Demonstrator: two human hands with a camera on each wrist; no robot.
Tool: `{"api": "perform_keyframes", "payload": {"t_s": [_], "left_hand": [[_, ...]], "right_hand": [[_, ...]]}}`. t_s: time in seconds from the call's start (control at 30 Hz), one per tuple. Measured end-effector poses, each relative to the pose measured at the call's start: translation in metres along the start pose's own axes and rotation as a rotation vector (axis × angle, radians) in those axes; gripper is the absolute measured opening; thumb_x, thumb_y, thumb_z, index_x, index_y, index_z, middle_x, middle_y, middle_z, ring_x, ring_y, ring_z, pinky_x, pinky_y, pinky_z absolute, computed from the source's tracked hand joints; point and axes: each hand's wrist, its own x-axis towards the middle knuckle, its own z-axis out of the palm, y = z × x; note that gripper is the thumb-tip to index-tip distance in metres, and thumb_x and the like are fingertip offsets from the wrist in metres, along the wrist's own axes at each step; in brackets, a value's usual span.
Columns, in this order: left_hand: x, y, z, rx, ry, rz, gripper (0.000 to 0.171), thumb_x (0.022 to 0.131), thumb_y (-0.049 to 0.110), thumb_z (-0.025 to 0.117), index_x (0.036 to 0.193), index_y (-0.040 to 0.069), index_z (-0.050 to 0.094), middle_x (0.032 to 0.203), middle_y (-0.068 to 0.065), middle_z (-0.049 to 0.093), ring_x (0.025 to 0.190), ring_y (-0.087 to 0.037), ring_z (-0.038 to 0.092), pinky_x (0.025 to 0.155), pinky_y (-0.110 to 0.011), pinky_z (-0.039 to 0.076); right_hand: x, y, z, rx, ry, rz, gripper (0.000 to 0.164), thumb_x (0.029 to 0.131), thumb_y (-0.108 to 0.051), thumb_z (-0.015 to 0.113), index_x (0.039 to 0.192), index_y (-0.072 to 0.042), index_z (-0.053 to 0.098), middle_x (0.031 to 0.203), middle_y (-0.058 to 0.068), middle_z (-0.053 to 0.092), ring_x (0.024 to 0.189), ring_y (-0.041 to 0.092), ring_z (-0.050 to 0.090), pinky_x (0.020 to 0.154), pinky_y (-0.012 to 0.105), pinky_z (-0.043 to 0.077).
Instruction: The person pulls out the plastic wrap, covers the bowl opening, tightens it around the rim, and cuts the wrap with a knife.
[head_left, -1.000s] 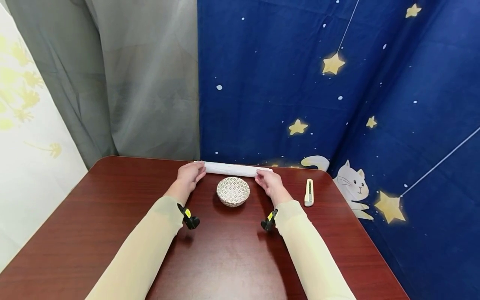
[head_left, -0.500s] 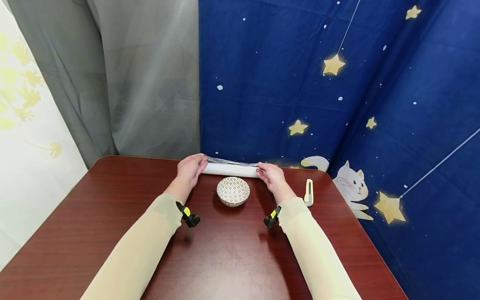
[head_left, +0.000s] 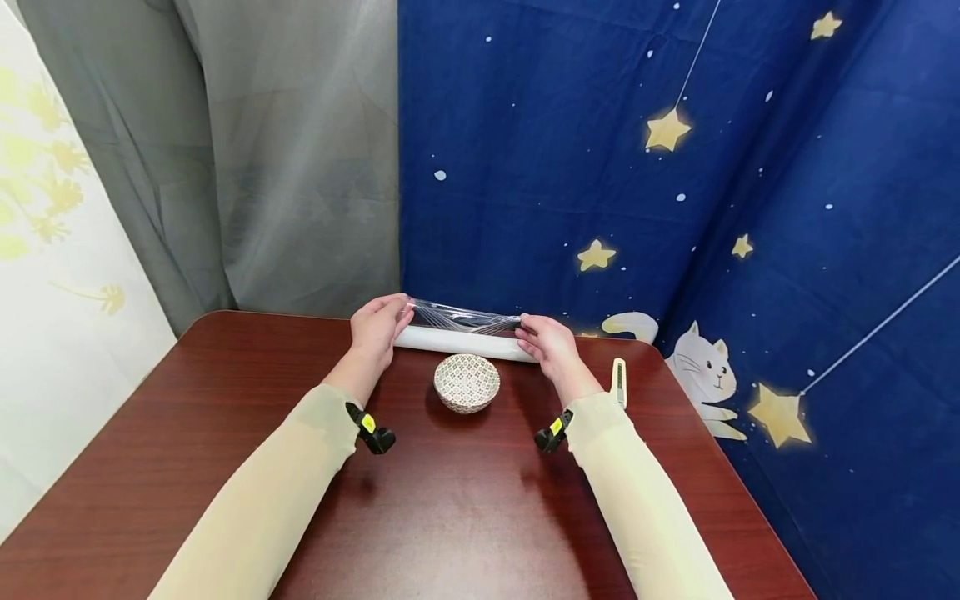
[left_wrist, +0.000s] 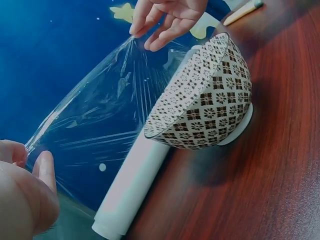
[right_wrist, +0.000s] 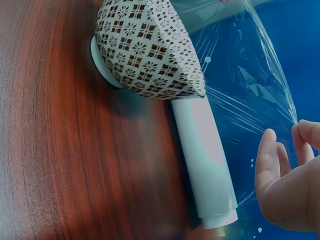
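Note:
A white roll of cling film [head_left: 463, 342] lies along the far side of the table, behind a patterned bowl [head_left: 467, 383]. My left hand [head_left: 373, 329] pinches one corner of the clear film [left_wrist: 95, 100], and my right hand [head_left: 550, 343] pinches the opposite corner. Between them the film's edge is stretched taut above the roll, with creases running down to it. In the right wrist view, thumb and forefinger of the right hand [right_wrist: 292, 175] meet on the film edge while the other fingers stay off it. The bowl stands upright, apart from both hands.
A cream utility knife [head_left: 618, 382] lies on the right of the dark red table [head_left: 450, 508], partly behind the right sleeve. A grey curtain [head_left: 307, 167] and a blue star-patterned curtain [head_left: 525, 167] hang behind the table's far edge.
Both hands have risen from the roll, drawing a sheet of film up off it, and have spread slightly apart. The bowl has stayed in place.

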Motion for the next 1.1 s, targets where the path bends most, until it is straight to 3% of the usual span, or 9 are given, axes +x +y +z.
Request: {"api": "perform_keyframes", "payload": {"t_s": [0.2, 0.43, 0.63, 0.87, 1.1], "left_hand": [[-0.003, 0.010, 0.002, -0.004, -0.023, 0.052, 0.015, 0.105, 0.000, 0.068, 0.117, -0.002, 0.076, 0.094, 0.003, 0.082, 0.098, -0.009, 0.079, 0.097, -0.025, 0.062], [-0.008, 0.021, 0.004, 0.046, -0.027, 0.093, 0.031, 0.106, 0.001, 0.065, 0.135, -0.010, 0.069, 0.107, -0.002, 0.081, 0.108, -0.012, 0.079, 0.109, -0.034, 0.058], [-0.014, 0.028, 0.006, 0.073, -0.048, 0.116, 0.034, 0.108, 0.003, 0.066, 0.138, -0.010, 0.068, 0.122, -0.009, 0.079, 0.114, -0.014, 0.078, 0.106, -0.029, 0.059], [-0.022, 0.034, 0.010, 0.027, -0.076, 0.154, 0.028, 0.106, 0.000, 0.067, 0.131, -0.011, 0.072, 0.104, 0.000, 0.081, 0.105, -0.011, 0.079, 0.099, -0.025, 0.061], [-0.032, 0.043, 0.009, -0.008, -0.096, 0.190, 0.012, 0.104, 0.000, 0.071, 0.111, -0.001, 0.081, 0.099, 0.001, 0.083, 0.100, -0.009, 0.080, 0.093, -0.023, 0.063]], "right_hand": [[-0.007, -0.011, -0.001, -0.008, -0.017, -0.015, 0.032, 0.108, -0.018, 0.071, 0.137, -0.005, 0.068, 0.118, 0.003, 0.075, 0.124, 0.023, 0.073, 0.096, 0.028, 0.064], [-0.019, -0.022, 0.000, -0.011, -0.040, -0.048, 0.030, 0.108, -0.020, 0.072, 0.134, -0.006, 0.068, 0.119, 0.004, 0.075, 0.104, 0.014, 0.077, 0.084, 0.023, 0.065], [-0.026, -0.030, -0.001, 0.006, -0.058, -0.069, 0.024, 0.108, -0.020, 0.071, 0.129, -0.008, 0.070, 0.119, 0.003, 0.075, 0.098, 0.011, 0.076, 0.080, 0.022, 0.064], [-0.029, -0.037, -0.005, 0.035, -0.074, -0.111, 0.009, 0.108, -0.016, 0.070, 0.116, -0.011, 0.069, 0.101, -0.005, 0.076, 0.091, 0.009, 0.076, 0.074, 0.021, 0.063], [-0.036, -0.045, -0.005, 0.023, -0.090, -0.135, 0.005, 0.108, -0.016, 0.070, 0.112, -0.013, 0.072, 0.102, -0.007, 0.076, 0.090, 0.009, 0.076, 0.074, 0.022, 0.062]]}}
